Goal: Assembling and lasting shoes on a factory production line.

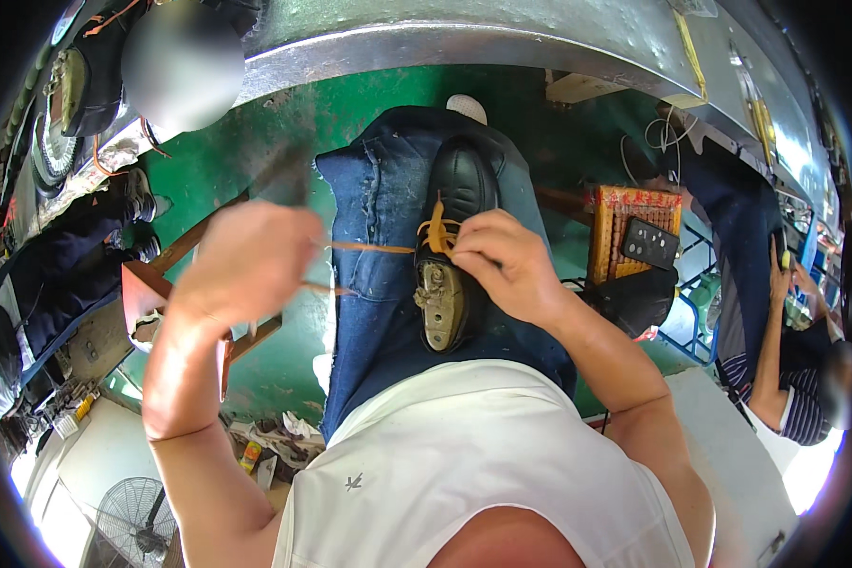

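A black leather shoe [460, 194] lies across my lap, toe pointing away from me. An olive-coloured shoe last [442, 308] with small holes shows in its opening. Tan cord [374, 248] runs in a straight line from the shoe's throat to my left hand [251, 260], which is blurred but closed round it. A loose tan end [324, 288] hangs below that fist. My right hand [506, 260] rests at the shoe's right side, thumb and forefinger pinched on the cord by the opening. A flat tan tip [438, 222] stands up from the crossed cord there.
Denim cloth [369, 213] covers my lap. A metal bench [426, 43] curves across the far side. To the right, a phone-like black device [649, 243] sits on a beaded stool [608, 232]. Another person [786, 379] works farther right; a fan [134, 519] stands at lower left.
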`<control>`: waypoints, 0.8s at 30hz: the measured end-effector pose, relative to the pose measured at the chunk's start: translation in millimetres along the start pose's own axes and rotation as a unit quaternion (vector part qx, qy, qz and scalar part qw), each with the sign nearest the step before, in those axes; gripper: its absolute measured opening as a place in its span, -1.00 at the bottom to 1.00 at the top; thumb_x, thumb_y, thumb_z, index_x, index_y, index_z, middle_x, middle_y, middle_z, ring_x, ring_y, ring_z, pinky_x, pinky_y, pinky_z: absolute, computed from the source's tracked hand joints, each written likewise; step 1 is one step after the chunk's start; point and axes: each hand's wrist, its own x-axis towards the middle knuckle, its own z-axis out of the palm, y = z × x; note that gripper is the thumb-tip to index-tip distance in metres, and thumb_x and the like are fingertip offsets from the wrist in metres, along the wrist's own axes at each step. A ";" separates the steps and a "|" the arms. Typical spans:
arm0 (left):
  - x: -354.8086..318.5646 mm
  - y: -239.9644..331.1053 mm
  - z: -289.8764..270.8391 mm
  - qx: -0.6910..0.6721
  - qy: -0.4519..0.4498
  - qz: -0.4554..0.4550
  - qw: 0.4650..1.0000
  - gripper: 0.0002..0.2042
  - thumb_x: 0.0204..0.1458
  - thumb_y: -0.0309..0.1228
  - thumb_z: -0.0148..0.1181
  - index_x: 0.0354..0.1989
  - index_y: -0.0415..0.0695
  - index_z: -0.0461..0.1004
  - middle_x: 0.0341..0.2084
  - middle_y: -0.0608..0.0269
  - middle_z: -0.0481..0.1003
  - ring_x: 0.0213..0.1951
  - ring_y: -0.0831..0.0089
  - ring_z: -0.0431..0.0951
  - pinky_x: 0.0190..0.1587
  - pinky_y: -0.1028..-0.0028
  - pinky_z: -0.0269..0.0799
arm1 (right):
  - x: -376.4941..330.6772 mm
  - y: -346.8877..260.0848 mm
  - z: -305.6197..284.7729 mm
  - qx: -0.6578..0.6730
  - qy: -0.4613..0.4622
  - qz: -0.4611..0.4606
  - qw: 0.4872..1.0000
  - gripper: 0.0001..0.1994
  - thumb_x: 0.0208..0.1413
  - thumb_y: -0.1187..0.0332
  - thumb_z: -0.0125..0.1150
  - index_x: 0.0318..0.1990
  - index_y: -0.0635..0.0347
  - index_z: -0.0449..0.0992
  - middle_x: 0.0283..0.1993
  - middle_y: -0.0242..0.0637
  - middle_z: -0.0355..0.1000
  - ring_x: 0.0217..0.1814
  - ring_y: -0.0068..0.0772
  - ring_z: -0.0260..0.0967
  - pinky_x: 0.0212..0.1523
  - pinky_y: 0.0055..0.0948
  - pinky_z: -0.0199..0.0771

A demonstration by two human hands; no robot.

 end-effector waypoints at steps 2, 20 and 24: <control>6.5 0.7 -14.4 0.110 0.189 -0.006 0.976 -0.76 0.08 -0.41 0.23 -0.10 -0.22 0.54 -0.46 0.00 0.57 -0.36 -0.05 0.58 -0.28 0.07 0.47 | -2.6 2.8 -1.4 0.077 0.006 0.061 0.995 -0.84 0.25 0.35 0.24 -0.23 0.29 0.56 -0.17 -0.16 0.48 0.06 -0.22 0.41 0.03 -0.30 0.41; 87.7 71.3 91.9 -0.465 0.169 0.229 0.838 -0.74 0.21 -0.46 0.20 0.05 -0.24 0.47 -0.18 0.10 0.55 -0.09 0.25 0.55 0.02 0.32 0.45 | 113.5 -41.6 -25.8 0.050 -0.032 -0.140 0.988 -0.72 0.24 0.21 0.28 -0.38 0.26 0.56 -0.44 -0.13 0.48 -0.44 -0.19 0.45 -0.40 -0.27 0.41; 84.1 43.6 85.5 -0.707 0.053 0.116 0.695 -0.83 0.29 -0.41 0.16 -0.17 -0.28 0.58 -0.33 0.28 0.59 -0.20 0.54 0.55 -0.15 0.48 0.46 | 101.3 -30.1 -34.0 0.147 -0.193 0.167 0.956 -0.69 0.33 0.18 0.18 -0.04 0.30 0.48 -0.31 -0.28 0.58 -0.32 -0.49 0.53 -0.26 -0.39 0.52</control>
